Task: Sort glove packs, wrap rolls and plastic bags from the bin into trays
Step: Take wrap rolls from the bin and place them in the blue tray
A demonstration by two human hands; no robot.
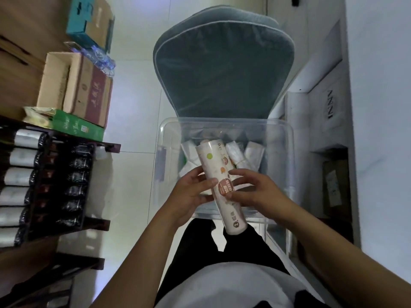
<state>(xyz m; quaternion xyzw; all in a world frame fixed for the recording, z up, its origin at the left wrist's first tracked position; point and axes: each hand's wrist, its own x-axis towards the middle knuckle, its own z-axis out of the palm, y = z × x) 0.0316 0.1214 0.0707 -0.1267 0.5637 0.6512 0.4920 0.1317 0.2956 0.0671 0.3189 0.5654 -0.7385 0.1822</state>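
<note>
A long white wrap roll [219, 174] with coloured dots and a red label is held over the clear plastic bin [287, 152]. My left hand [191, 192] grips its left side, thumb across the label. My right hand [255, 192] holds it from the right. The roll's near end points toward my lap. Inside the bin lie several whitish packs [251, 154], partly hidden behind the roll and my hands.
A dark rack [66, 185] at the left holds rows of rolls in white and black. Cardboard boxes [86, 92] and a green box [75, 126] stand behind it. A grey cushioned chair [222, 70] sits beyond the bin. White boxes [320, 103] stand at the right.
</note>
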